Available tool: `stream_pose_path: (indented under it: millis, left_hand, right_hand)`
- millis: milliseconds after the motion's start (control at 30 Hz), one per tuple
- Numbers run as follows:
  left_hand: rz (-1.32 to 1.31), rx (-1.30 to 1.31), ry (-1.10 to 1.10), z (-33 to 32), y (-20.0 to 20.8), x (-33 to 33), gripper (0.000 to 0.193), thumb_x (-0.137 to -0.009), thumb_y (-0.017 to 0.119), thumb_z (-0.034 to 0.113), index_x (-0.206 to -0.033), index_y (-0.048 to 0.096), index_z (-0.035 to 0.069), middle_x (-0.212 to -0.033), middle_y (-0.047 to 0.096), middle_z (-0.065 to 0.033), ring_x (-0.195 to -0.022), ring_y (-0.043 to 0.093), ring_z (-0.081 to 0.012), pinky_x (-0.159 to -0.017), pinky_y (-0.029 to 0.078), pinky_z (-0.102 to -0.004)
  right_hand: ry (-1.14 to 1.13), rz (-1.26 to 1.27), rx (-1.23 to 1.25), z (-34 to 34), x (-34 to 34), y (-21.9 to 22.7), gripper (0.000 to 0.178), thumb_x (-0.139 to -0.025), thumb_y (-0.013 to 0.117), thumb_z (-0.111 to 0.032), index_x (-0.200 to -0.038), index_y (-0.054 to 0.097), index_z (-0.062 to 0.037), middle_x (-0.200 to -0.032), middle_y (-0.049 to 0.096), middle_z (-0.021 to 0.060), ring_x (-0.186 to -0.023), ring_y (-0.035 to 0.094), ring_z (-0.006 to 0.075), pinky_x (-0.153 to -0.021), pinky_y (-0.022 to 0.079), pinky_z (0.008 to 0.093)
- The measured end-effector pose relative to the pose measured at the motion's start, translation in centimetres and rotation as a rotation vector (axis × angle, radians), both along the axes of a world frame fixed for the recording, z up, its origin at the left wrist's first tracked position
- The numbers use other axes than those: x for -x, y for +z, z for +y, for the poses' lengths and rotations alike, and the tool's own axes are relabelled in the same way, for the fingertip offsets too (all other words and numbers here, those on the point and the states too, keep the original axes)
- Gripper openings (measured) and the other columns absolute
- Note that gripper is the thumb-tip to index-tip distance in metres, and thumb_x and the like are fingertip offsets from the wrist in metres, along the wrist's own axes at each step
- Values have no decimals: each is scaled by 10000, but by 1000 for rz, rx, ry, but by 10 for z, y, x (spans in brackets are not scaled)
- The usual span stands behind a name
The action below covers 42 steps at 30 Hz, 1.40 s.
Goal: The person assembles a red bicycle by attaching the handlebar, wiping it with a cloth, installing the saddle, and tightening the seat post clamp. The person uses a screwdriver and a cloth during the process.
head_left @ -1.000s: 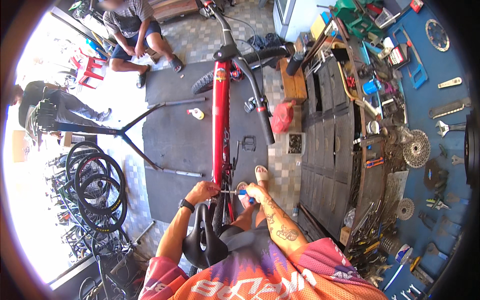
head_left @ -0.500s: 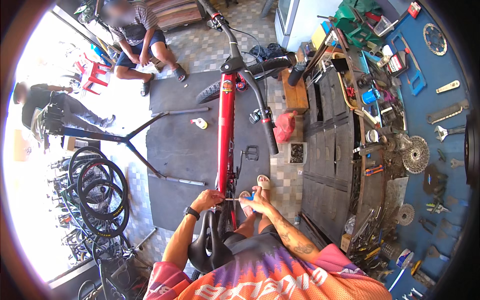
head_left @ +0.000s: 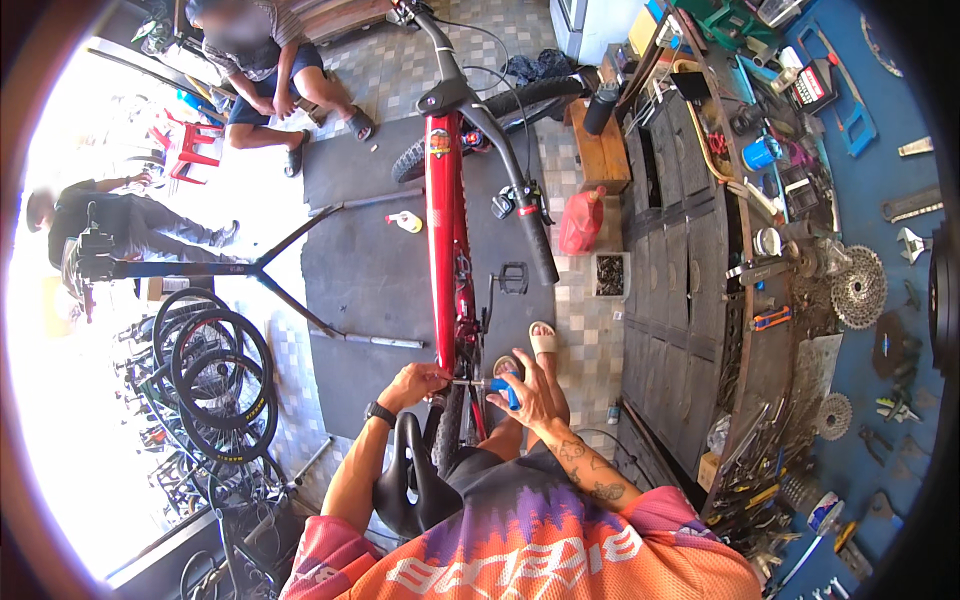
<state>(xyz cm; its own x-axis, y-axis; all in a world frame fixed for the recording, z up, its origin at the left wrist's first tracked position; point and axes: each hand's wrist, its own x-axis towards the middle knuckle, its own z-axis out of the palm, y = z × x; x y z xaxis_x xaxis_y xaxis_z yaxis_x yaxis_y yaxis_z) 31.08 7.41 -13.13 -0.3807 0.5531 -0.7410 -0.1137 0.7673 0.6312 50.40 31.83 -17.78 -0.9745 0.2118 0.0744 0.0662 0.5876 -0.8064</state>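
Note:
A red mountain bike (head_left: 444,260) stands before me, its handlebar at the far end and its black saddle (head_left: 412,490) close to my body. In my right hand (head_left: 532,398) is a blue-handled hex key (head_left: 505,390), its metal shaft pointing left toward the rear of the red top tube. My left hand (head_left: 415,388), with a dark watch at the wrist, pinches its fingertips by the shaft's tip, against the frame. What lies between those fingertips is too small to make out.
A black repair stand (head_left: 200,269) and bicycle wheels (head_left: 215,385) are on the left. One person (head_left: 265,70) sits at the far left; another person (head_left: 120,225) is nearer. A tool-covered bench (head_left: 740,270) and a red jug (head_left: 581,222) stand right. A small bottle (head_left: 405,221) rests on the mat.
My right hand has turned, and more of the blue handle now shows. The left hand stays at the frame. The bike's front appears slightly farther left as the view shifts.

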Motion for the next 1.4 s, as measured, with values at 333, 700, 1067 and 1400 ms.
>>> stream_pose_path:
  millis: [333, 700, 1067, 1400]
  left_hand:
    - [-31, -29, 1, -7, -13, 0, 217, -1066, 614, 155, -1176, 766, 46, -843, 701, 11, -728, 614, -76, -640, 528, -276]
    - [-28, 82, -16, 9, 1, -2, 211, -1030, 660, 155, -1191, 773, 79, -870, 735, -40, -774, 679, -133, -717, 563, -323]
    - [-40, 87, -6, 16, 2, 2, 216, -1021, 708, 196, -1207, 779, 110, -875, 748, -26, -749, 661, -113, -676, 562, -300]
    - [13, 42, 192, -75, -16, 15, 417, -1001, 687, 250, -1374, 677, 65, -959, 728, -18, -781, 661, -108, -648, 502, -271]
  right_hand:
    - [-147, 126, 290, -20, 10, -12, 65, -933, 651, -7, -968, 703, 10, -919, 685, 167, -869, 652, 365, -815, 513, 432]
    - [-322, -356, 458, -28, 11, -33, 291, -940, 651, -239, -821, 727, 15, -791, 692, 257, -791, 674, 457, -762, 531, 513]
    - [-556, -726, 1168, -6, 19, -35, 332, -925, 675, -326, -898, 670, 5, -719, 699, 103, -603, 704, 206, -539, 571, 360]
    - [-561, -535, 433, 45, -27, 8, 320, -957, 707, -365, -994, 787, -58, -1084, 685, 212, -1053, 684, 317, -814, 561, 429]
